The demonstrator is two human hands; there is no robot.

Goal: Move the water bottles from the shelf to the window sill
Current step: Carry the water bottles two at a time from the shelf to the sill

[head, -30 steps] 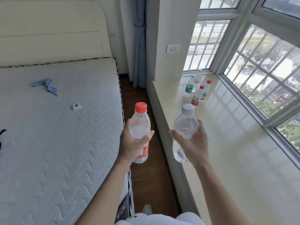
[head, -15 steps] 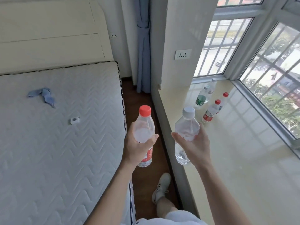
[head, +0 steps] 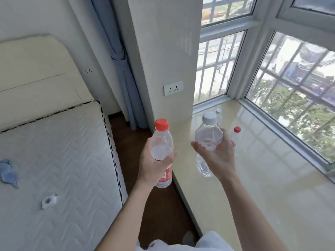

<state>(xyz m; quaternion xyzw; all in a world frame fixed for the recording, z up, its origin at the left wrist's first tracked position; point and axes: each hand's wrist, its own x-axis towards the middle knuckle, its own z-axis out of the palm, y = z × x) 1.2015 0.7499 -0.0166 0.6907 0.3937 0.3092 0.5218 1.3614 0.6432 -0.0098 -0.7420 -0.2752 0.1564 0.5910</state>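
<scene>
My left hand (head: pixel 154 166) grips a clear water bottle with a red cap (head: pixel 161 142) upright over the dark floor beside the sill's edge. My right hand (head: pixel 218 157) grips a clear bottle with a white cap (head: pixel 208 133) above the near part of the cream window sill (head: pixel 262 178). Behind my right hand, a red-capped bottle (head: pixel 235 134) and a white-capped bottle (head: pixel 218 115) stand on the sill near the corner, partly hidden by the held bottle.
A bed with a white quilted mattress (head: pixel 59 169) fills the left, with a blue cloth (head: pixel 8 173) and a small white object (head: pixel 49 201) on it. A narrow strip of dark floor (head: pixel 141 142) separates bed and sill. A wall socket (head: pixel 173 88) and a blue curtain (head: pixel 125 73) lie ahead.
I have stepped closer to the window corner and the view has tilted up. Both hands have carried their bottles forward, and the bottles on the sill are now behind my right hand.
</scene>
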